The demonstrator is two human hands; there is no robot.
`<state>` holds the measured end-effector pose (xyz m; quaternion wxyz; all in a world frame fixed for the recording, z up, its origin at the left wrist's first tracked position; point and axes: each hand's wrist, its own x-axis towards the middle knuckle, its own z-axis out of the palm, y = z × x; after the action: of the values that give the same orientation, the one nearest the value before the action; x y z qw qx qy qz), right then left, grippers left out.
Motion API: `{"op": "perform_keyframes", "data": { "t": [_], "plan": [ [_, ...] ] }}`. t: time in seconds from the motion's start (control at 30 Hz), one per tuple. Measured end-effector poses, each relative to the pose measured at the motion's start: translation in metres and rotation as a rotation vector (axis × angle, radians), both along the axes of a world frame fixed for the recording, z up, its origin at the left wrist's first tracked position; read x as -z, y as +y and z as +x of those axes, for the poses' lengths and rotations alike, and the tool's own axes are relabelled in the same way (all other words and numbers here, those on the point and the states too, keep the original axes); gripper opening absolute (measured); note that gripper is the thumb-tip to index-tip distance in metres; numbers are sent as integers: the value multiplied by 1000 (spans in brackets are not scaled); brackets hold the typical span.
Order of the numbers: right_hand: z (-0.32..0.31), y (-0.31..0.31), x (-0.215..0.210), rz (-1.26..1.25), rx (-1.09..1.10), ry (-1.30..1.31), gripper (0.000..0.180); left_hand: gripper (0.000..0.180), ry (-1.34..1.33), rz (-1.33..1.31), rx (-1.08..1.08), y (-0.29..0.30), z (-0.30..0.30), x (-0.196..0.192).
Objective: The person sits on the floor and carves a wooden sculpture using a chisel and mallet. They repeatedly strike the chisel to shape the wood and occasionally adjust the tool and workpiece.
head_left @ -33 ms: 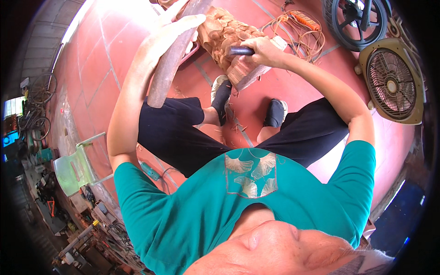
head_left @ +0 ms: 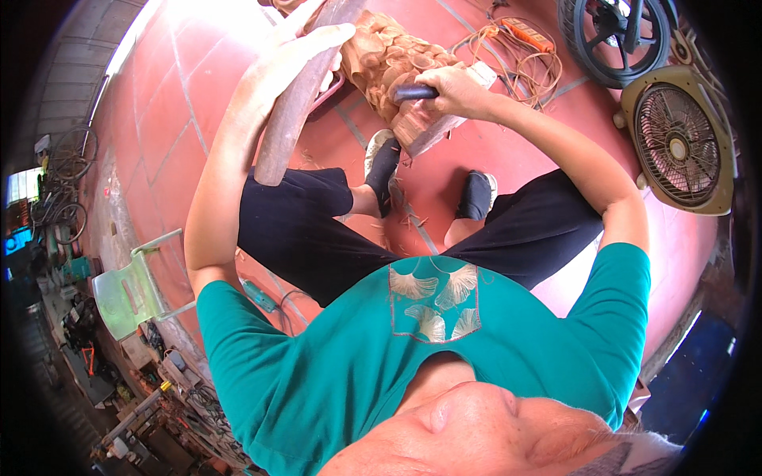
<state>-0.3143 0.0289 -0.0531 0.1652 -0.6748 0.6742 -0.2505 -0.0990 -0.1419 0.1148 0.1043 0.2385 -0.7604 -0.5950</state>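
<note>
Wooden, the stick [head_left: 295,119] at eleven o'clock had the left hand [head_left: 284,63] wrapped around it. At twelve, the carving [head_left: 405,55] looked heavy, stiff, chippable, best held by its plain end [head_left: 423,131]. At one, the right hand [head_left: 456,89] curled round a dark handle [head_left: 415,93].

I see a wood block [head_left: 397,59] at upper centre, the left hand [head_left: 283,62] to its left, the right hand [head_left: 451,87] at its lower right. A bar [head_left: 295,119] lies in the left hand, a handle [head_left: 416,93] in the right. Below the block, 2 feet [head_left: 476,197] rest on the floor [head_left: 198,87]. Upper right I have a power strip [head_left: 527,36], then a wheel [head_left: 660,32], with a fan [head_left: 677,148] below; mid-left, a chair [head_left: 127,297].
</note>
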Motion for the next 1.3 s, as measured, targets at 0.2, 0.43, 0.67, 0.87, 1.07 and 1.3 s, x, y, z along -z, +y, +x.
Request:
{"op": "perform_keyframes", "data": {
  "t": [0.2, 0.43, 0.67, 0.87, 1.07, 1.3],
  "plan": [
    [5, 2, -15, 147, -12, 202, 25, 60, 76, -14, -8, 2, 1, 4],
    [-46, 30, -51, 218, 186, 130, 29, 40, 88, 124, -97, 7, 19, -11],
    [-34, 7, -74, -18, 195, -519, 41, 48, 245, 249, -163, 21, 48, -7],
    [-16, -14, -71, 88, 36, -785, 53, 57, 487, 746, -290, 67, 74, 70],
    [2, -37, -60, 16, -73, -693, 49, 43, 344, 698, -521, 84, 99, 129],
    [-7, -42, -52, -133, 68, -530, 56, 41, 295, 646, -582, 87, 99, 144]
  ]
}}
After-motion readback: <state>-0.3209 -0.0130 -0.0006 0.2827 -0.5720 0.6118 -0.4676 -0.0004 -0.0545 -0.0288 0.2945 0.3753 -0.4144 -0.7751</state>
